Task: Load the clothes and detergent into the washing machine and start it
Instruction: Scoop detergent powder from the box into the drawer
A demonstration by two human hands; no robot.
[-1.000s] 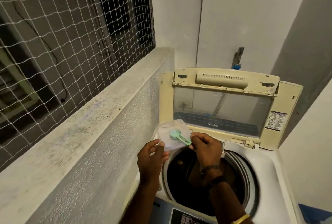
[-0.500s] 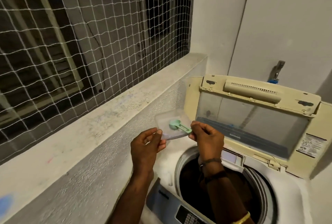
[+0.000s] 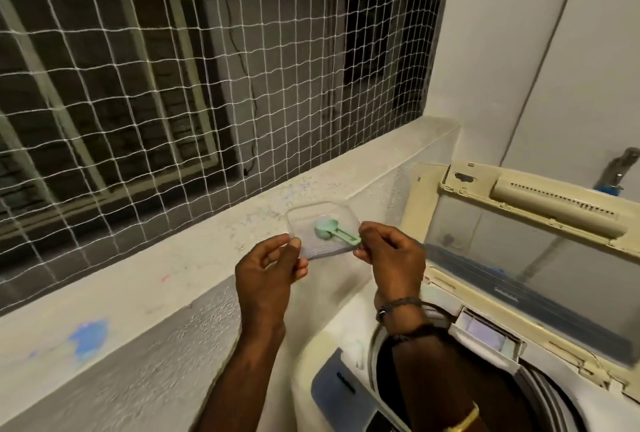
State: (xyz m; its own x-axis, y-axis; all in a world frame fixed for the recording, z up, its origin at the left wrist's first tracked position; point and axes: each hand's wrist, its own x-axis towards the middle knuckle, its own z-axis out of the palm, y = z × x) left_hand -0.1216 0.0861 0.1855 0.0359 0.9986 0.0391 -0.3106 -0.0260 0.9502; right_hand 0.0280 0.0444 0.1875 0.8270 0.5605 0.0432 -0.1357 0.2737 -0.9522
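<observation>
Head view: the left hand (image 3: 270, 272) pinches the clear container (image 3: 306, 218) by its near edge. The right hand (image 3: 391, 255) pinches the green scoop (image 3: 332, 229) by its handle. The container has shifted from over the drum (image 3: 386, 372) to its 10 o'clock, above the ledge (image 3: 173, 275). Judgement: dosing looks finished. The lid (image 3: 519, 258) stands open and the start is pending.

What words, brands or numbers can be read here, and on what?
Nothing reads clearly.
Dark wordmark on the washing machine's control panel: too blurred to read.
Small dark mark on the glass of the lid: too blurred to read.
Clear container and green scoop: no print visible.
</observation>
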